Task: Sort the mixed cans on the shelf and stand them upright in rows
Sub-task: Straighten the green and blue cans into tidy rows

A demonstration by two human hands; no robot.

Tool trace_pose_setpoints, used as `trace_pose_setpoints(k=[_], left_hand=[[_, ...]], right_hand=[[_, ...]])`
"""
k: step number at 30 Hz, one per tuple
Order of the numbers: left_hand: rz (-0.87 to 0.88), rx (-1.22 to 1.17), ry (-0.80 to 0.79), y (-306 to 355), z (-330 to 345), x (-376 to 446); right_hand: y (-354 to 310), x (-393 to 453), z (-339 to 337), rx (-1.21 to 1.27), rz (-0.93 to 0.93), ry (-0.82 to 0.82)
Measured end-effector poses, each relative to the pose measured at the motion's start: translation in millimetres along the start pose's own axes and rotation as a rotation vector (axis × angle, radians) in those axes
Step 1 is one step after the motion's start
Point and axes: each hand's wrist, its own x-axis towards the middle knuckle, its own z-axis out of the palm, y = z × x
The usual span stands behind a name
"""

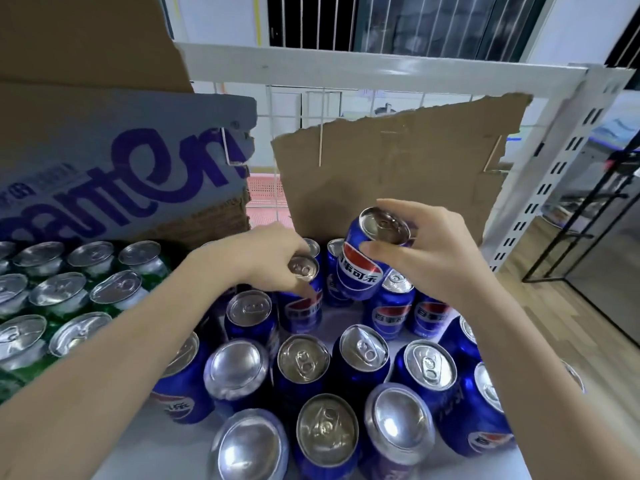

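Green cans (65,292) are standing sorted at left; blue cans (301,362) (some inverted) are being rowed, one gripped by each hand: left hand (266,258), right hand (426,251).

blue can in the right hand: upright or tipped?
Tipped. The blue cola can in the right hand is lifted above the standing blue cans, its silver top leaning toward the camera and right, its base angled down-left.

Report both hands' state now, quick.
Left hand: closed around the top of a standing blue can.
Right hand: closed, holding a tilted blue can lifted above the others.
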Motion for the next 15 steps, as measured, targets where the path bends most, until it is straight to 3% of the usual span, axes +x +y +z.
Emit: trace_pose_setpoints(k=[3,9,15], left_hand=[[0.033,-0.036,0.006,-5.1,-5.9,3.4],[0.064,0.012,-0.059,-12.7,8.3,8.7],[0.037,-0.033,-0.092,-11.1,28.7,12.9]], right_hand=[[1.8,7.8,11.6,-0.054,-0.015,-0.074],[22.9,28.1,32.0,-0.190,-0.078,-0.479],[34.3,26.4,51.3,-0.384,-0.155,-0.633]])
